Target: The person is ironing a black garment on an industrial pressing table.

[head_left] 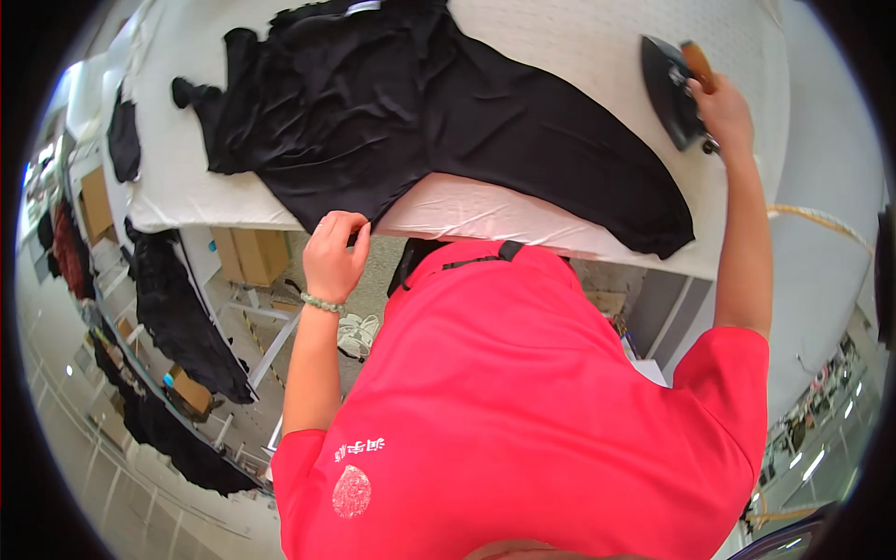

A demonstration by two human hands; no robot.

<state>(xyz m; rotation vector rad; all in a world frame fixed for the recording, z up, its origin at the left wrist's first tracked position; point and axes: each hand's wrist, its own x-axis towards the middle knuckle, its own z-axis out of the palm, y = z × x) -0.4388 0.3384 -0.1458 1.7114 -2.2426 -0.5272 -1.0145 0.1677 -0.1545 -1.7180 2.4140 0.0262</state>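
A black garment (345,112) lies spread over the pale padded table (560,37), one long panel reaching right to the near edge. My left hand (334,252) pinches the garment's lower edge where it meets the front of the table. At the right, my right hand (724,117) is wrapped round the brown handle of an iron (674,91). The iron rests on or just over the cloth cover, apart from the garment; which of the two I cannot tell.
Black garments hang from a rail (177,308) at the left. Under the table are a cardboard box (254,255) and a metal frame (271,345). A small dark cloth piece (123,138) lies at the table's left edge. A yellowish hose (821,219) runs along the right.
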